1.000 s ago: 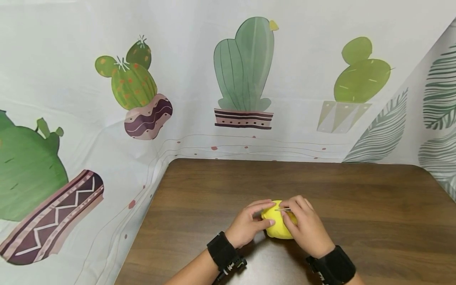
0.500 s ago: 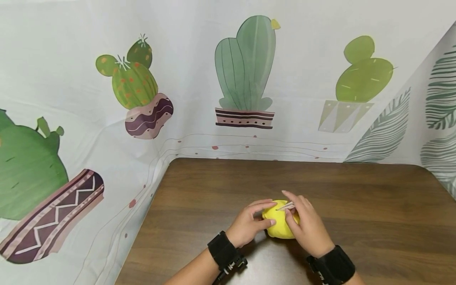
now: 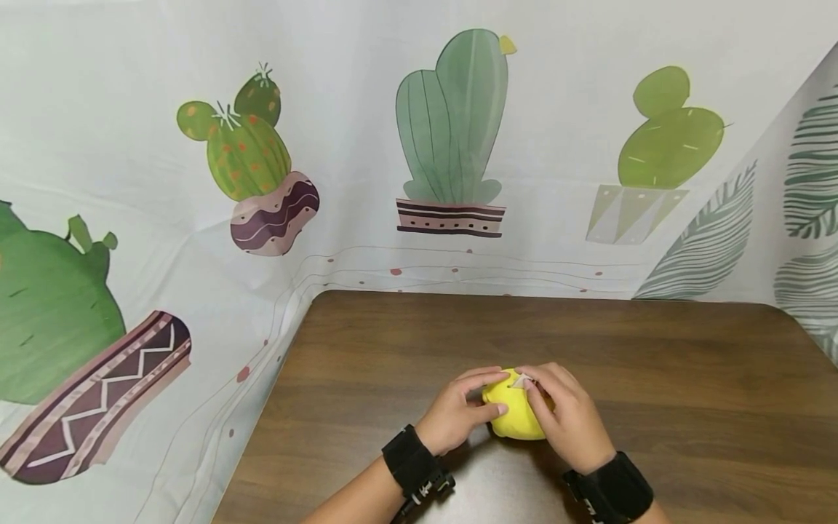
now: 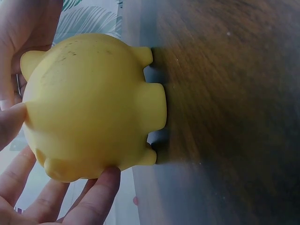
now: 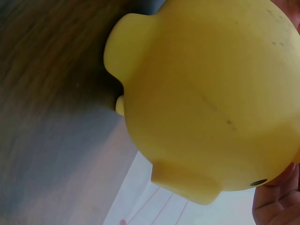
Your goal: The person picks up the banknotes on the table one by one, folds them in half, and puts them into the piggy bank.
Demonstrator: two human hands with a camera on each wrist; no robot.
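A yellow piggy bank (image 3: pixel 513 421) stands on its stubby feet on the table. My left hand (image 3: pixel 452 415) grips its left side, thumb in front and fingers towards the back. My right hand (image 3: pixel 566 415) is over the top right of the bank, pinching a small pale folded slip (image 3: pixel 521 380), like a paper note, between thumb and fingers. One end of the slip is right at the dark slot on top. Close up in the left wrist view, the bank (image 4: pixel 93 103) shows round sides and dark smudges; the slip is hidden in both wrist views.
The brown wooden table (image 3: pixel 366 349) has rounded back corners. Behind and to the left hangs a white cloth (image 3: pixel 340 145) printed with cacti and leaves. Black straps with small cameras are worn on the left wrist (image 3: pixel 412 466) and right wrist (image 3: pixel 612 491).
My right index finger, lifted half a second ago, has come back down on the slip, which now shows as a broader pale shape at the slot. The left hand and bank have stayed put.
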